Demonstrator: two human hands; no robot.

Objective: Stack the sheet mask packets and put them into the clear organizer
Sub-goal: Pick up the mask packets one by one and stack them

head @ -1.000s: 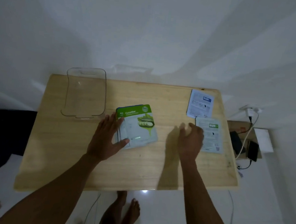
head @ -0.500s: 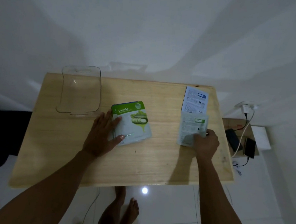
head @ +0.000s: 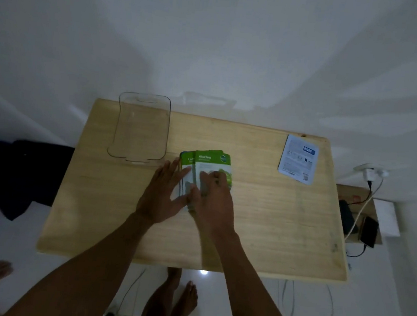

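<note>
**A:** so where are the packets at?

**B:** Two green-topped sheet mask packets sit mid-table, overlapped. The Aloe Vera packet (head: pixel 213 164) lies on top, shifted right, with the cucumber packet (head: pixel 186 164) peeking out from under its left edge. Flat, glossy foil rectangles, white below the green band. A third one, the pale blue packet (head: pixel 298 159), lies back side up, well apart near the far right corner.

**A:** and the organizer?

**B:** The clear organizer (head: pixel 141 128) is a see-through plastic tray with rounded corners and a handle cutout at the far end, near the far left of the table, just beside the stack.

**A:** what's the room like?

**B:** Light wooden table (head: pixel 259 226) with visible grain, white wall behind, glossy white tile floor. A charger in a wall socket (head: pixel 369 173) and a dark phone (head: pixel 369 232) sit off to the right.

**A:** hands?

**B:** The left hand (head: pixel 162 194) lies flat with its fingers spread against the stack's left edge. The right hand (head: pixel 213 201) presses down on the top packet, fingers curled onto it; can't tell if it's actually pinching.
</note>
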